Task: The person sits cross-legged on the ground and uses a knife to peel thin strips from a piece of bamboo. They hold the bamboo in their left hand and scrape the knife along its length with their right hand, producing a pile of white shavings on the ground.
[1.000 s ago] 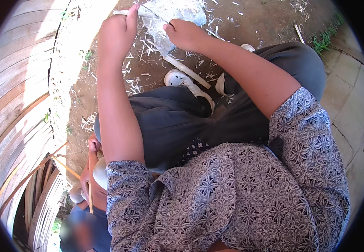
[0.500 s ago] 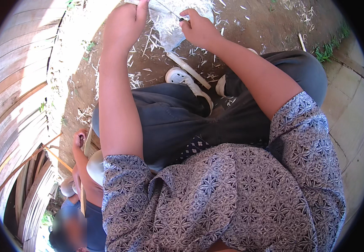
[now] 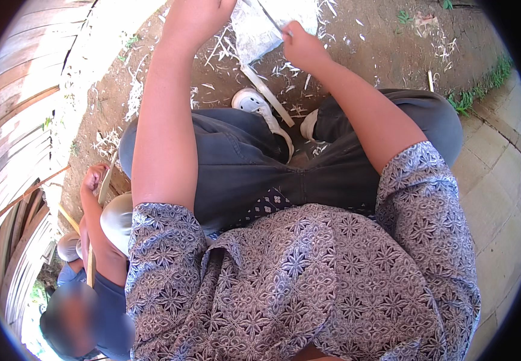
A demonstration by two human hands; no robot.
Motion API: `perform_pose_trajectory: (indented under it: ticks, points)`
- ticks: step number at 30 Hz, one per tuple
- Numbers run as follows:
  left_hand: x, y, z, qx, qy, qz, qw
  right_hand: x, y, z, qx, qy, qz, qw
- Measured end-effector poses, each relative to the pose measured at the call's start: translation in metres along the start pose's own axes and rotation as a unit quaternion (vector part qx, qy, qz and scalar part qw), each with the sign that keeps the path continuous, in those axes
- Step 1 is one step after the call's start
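One thin grey blade point(image 3: 270, 18) sticks out of the right hand point(image 3: 307, 49), fingers clenched on its near end, slanting above some crinkly whitish plastic point(image 3: 257, 39) (bag or sheet, can't tell). Left hand point(image 3: 203, 18) is cropped up top, so no clue what its fingers grip. Pale shavings point(image 3: 221, 48) litter the dirt point(image 3: 387, 60).

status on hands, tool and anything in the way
Right hand closed on thin blade. Left hand at top edge, fingers mostly out of frame, grip unclear. Plastic sheet and pale shavings lie below, neither visibly blocking.
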State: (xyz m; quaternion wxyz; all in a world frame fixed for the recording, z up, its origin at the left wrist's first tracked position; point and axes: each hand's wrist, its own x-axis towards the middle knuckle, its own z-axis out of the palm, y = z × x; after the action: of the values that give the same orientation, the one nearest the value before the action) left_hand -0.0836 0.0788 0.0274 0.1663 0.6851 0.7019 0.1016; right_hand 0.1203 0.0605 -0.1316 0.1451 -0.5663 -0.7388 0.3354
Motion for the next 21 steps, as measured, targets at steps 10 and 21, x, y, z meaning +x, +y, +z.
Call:
perform_pose_trajectory:
  ticks: [10, 21]
  points:
    - [-0.008, -0.006, 0.001, 0.014, 0.067, 0.046, 0.997, 0.006, -0.001, -0.014, 0.053, -0.123, 0.085, 0.987]
    - [0.005, -0.015, 0.016, -0.405, 0.088, -0.116, 0.902, 0.016, -0.014, -0.027, 0.099, 0.006, 0.132, 0.986]
